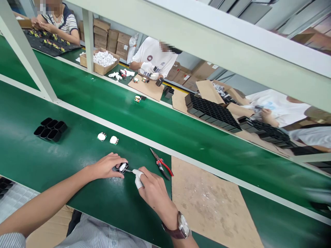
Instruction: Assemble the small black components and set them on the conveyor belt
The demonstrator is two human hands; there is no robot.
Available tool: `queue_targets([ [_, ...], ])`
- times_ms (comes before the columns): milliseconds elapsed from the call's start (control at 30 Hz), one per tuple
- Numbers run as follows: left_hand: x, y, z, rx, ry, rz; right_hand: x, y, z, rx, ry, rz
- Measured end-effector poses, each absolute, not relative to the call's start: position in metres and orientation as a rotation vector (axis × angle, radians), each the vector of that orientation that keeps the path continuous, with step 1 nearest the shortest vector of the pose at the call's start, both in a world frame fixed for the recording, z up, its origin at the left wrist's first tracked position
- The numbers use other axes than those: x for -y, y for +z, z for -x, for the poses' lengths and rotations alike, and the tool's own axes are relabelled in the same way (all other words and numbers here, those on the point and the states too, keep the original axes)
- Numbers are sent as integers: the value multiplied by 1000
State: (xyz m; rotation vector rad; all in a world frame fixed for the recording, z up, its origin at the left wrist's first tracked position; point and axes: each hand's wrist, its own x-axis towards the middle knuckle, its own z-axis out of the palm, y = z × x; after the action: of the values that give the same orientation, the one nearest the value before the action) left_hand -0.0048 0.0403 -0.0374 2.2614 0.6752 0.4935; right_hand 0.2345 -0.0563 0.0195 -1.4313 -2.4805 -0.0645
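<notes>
My left hand [110,166] is closed round a small black housing [119,168] on the green bench, with a white piece [123,167] showing in its opening. From the right, my right hand [152,187] pinches a slim metal tool [128,171], its tip at the white piece; most of its handle is hidden in my fingers. White finger covers sit on that hand's thumb and a finger. Two small green circuit boards with round white tops, the left board [101,136] and the right board [113,140], lie beyond my left hand. Red-and-black needle-nose pliers [162,164] rest partly opened beyond my right hand.
Several black housings [50,129] stand grouped at left. A stained cardboard sheet [207,196] lies at right. A pale rail [129,129] borders the green conveyor [155,113], which carries a small circuit board [138,99]. Co-workers sit across it; a frame beam crosses above.
</notes>
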Motion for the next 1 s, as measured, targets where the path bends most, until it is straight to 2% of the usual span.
queue_targets([
  [400, -39, -42, 6, -661, 526, -2329, 56, 18, -240, 2399, 127, 1432],
  [700, -39, -43, 7, -660, 520, -2335, 49, 2, -242, 2167, 509, 1426],
  [1000, -39, -42, 7, -659, 525, -2331, 46, 4, -244, 2184, 460, 1418],
])
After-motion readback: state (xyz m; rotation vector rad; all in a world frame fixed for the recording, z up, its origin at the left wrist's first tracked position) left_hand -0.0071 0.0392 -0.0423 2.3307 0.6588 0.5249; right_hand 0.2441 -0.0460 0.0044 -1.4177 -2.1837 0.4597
